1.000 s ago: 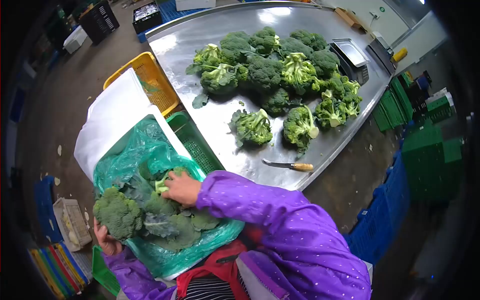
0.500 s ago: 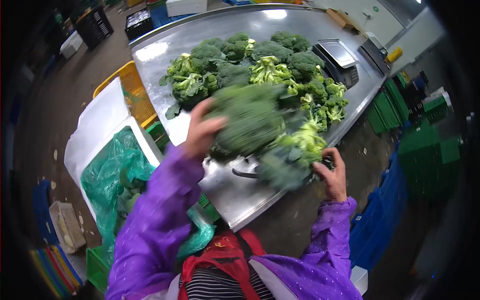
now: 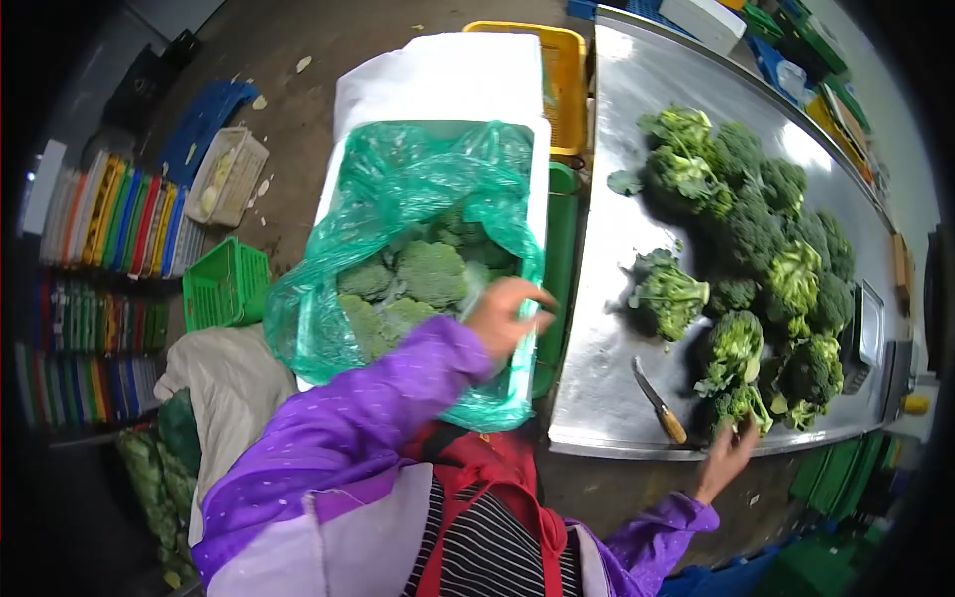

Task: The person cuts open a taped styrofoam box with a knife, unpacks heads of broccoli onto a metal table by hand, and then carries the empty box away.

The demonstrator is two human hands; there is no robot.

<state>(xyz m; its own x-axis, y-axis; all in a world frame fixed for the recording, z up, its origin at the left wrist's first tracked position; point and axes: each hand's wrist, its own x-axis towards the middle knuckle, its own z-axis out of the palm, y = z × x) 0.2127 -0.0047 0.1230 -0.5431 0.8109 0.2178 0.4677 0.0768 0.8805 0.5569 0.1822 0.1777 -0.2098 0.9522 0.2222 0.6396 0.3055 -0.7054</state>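
Observation:
My left hand (image 3: 505,316) is above the right side of a white foam box (image 3: 538,214), its fingers apart and curved with nothing held. Beneath and beside it, several broccoli heads (image 3: 430,275) lie crown up inside a green plastic bag (image 3: 428,184) lining the box. At the front edge of the metal table, my right hand (image 3: 728,460) has its fingers apart at a small broccoli head (image 3: 741,406); the fingertips seem to touch it. Left of that hand lies a knife (image 3: 661,403) with a wooden handle and curved blade.
More broccoli (image 3: 756,229) is heaped on the metal table (image 3: 597,388), with a scale (image 3: 870,323) at the far right. A yellow crate (image 3: 567,85) stands behind the box. A green basket (image 3: 227,284) and stacked colourful crates (image 3: 114,219) are on the left.
The view has swung left toward the foam box. My left hand has moved from a large blurred broccoli head over the table to the box and is now free of it. My right hand stays by the table edge.

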